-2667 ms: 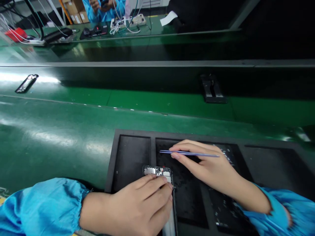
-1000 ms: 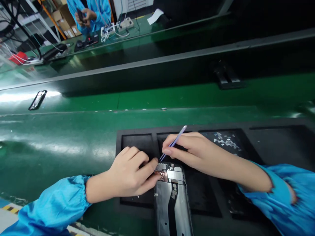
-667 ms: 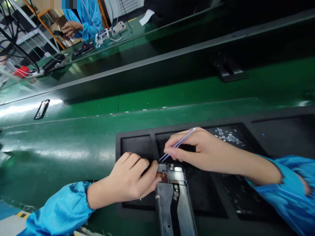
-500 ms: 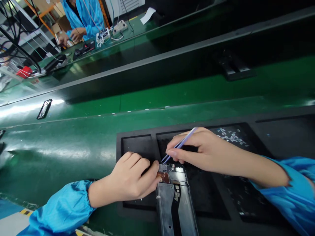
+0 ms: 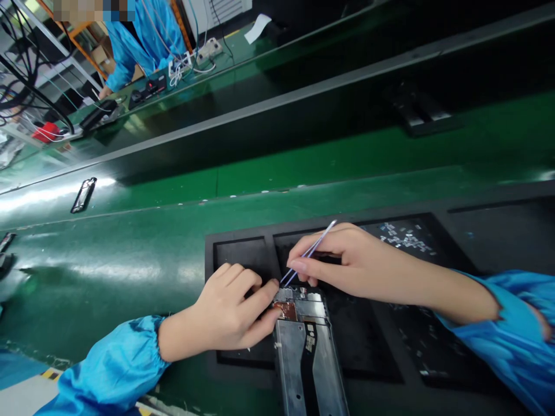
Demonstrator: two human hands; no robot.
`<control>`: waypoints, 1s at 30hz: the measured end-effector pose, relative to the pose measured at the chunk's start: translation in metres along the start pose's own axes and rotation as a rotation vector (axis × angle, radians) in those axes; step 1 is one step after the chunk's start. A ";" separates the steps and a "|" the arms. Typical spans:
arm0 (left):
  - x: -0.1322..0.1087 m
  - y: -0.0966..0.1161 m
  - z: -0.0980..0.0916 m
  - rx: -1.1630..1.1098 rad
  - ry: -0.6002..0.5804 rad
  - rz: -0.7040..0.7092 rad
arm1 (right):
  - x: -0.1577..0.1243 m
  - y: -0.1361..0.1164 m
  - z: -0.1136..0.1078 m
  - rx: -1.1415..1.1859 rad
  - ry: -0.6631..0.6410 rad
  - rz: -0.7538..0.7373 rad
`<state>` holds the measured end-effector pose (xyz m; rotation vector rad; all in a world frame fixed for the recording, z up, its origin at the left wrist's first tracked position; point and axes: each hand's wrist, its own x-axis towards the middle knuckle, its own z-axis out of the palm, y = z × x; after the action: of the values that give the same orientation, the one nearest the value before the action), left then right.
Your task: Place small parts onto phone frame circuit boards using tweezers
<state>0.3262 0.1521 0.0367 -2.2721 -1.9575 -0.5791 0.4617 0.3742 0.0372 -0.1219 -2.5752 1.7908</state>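
The sleeves [image 5: 104, 364] are bright blue — the bench [image 5: 108, 271] glossy green, the tray [image 5: 243, 251] black, the tweezers [image 5: 309, 254] pale blue, the phone frame [image 5: 299, 358] silver with a black stripe and a copper patch [image 5: 285, 311].

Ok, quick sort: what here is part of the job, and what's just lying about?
Job: left hand on the metal phone frame with its copper patch; right hand holding tweezers.

Lying about: small silver pieces in the black foam tray; dark frame-shaped part on the green belt; power strip further off.

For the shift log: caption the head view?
Left hand steadies a phone frame on a black tray; right hand holds tweezers over its copper patch.
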 end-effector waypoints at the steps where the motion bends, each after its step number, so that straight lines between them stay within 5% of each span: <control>1: 0.000 0.000 0.000 -0.006 0.000 -0.008 | 0.000 0.001 0.000 0.005 0.006 -0.005; 16: -0.002 0.001 0.000 0.016 0.096 -0.005 | 0.002 0.001 0.004 0.065 0.061 -0.008; 25: 0.002 -0.016 -0.001 -0.566 -0.032 -0.174 | -0.002 -0.016 0.001 0.109 -0.049 0.004; 30: 0.006 -0.020 0.000 -0.612 0.032 -0.204 | -0.011 -0.017 0.002 0.001 -0.022 -0.002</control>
<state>0.3071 0.1613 0.0353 -2.3374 -2.2416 -1.3954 0.4717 0.3654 0.0527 -0.1007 -2.5875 1.8034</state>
